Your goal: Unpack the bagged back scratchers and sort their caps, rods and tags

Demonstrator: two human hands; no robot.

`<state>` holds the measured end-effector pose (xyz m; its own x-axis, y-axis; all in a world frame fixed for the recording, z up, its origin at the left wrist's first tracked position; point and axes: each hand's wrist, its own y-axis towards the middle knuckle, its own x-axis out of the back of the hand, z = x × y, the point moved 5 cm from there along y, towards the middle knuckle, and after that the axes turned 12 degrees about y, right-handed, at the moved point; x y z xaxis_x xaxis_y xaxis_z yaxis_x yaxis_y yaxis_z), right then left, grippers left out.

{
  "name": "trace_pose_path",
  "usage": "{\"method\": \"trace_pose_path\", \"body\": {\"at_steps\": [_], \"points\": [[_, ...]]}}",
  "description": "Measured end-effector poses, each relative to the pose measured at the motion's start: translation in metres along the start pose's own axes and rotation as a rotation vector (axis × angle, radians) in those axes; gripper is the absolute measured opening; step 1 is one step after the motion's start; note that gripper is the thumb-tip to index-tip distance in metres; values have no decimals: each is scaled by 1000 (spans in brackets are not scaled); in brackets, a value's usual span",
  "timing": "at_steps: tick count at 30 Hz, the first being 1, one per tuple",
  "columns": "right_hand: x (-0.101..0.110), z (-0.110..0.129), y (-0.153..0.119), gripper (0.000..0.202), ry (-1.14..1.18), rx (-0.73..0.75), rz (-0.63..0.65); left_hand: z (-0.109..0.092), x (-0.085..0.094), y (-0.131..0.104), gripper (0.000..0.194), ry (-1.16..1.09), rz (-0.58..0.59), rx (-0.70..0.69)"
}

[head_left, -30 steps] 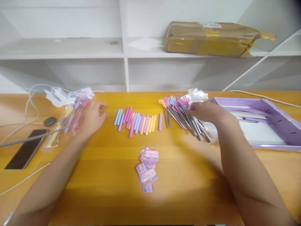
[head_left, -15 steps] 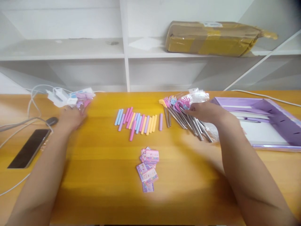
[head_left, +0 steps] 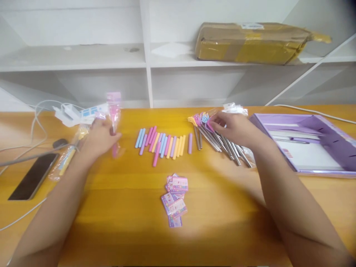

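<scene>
In the head view, left of the coloured tubes, the left hand grasps a pink item in a clear wrapper, its top jutting above the fingers. Right of the tubes, the right hand is at the claw-headed metal rods, though whether it grips one I cannot tell; cards lie below the tubes, and the purple box sits far right of them.
</scene>
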<state>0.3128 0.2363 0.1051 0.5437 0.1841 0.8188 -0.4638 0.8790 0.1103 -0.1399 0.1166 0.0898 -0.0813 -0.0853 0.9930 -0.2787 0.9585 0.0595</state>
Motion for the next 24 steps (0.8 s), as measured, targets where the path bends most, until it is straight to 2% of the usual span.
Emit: {"method": "trace_pose_path", "body": {"at_steps": [3, 5, 7, 9, 10, 12, 14, 15, 17, 19, 20, 22, 24], "points": [[-10, 33, -11, 34, 354, 110, 27, -41, 6, -23, 16, -44, 42, -113], [-22, 54, -21, 44, 644, 164, 160, -71, 7, -47, 8, -111, 138, -255], [-37, 74, -33, 59, 891, 188, 344, -97, 7, -71, 14, -90, 212, -434], [-50, 93, -44, 68, 1031, 187, 491, -115, 2, -92, 13, -77, 271, -610], [-57, 100, -48, 67, 1066, 179, 534, -120, -2, -99, 11, -79, 302, -677], [-67, 111, -53, 51, 1096, 164, 549, -126, -14, -108, 12, -95, 362, -768], [-72, 117, -55, 33, 1065, 176, 496, -128, -27, -111, 15, -121, 419, -800], [-74, 119, -56, 32, 1006, 195, 466, -128, -33, -110, 16, -141, 436, -796], [-76, 121, -58, 47, 795, 251, 442, -127, -41, -107, 20, -189, 450, -757], [-77, 120, -60, 67, 551, 290, 429, -124, -43, -104, 20, -251, 461, -706], [-77, 119, -61, 69, 466, 294, 411, -123, -42, -103, 21, -289, 470, -680], [-77, 116, -60, 55, 424, 270, 354, -121, -38, -102, 24, -377, 489, -622], [-79, 116, -58, 38, 531, 238, 325, -121, -32, -100, 36, -468, 494, -562]]}}
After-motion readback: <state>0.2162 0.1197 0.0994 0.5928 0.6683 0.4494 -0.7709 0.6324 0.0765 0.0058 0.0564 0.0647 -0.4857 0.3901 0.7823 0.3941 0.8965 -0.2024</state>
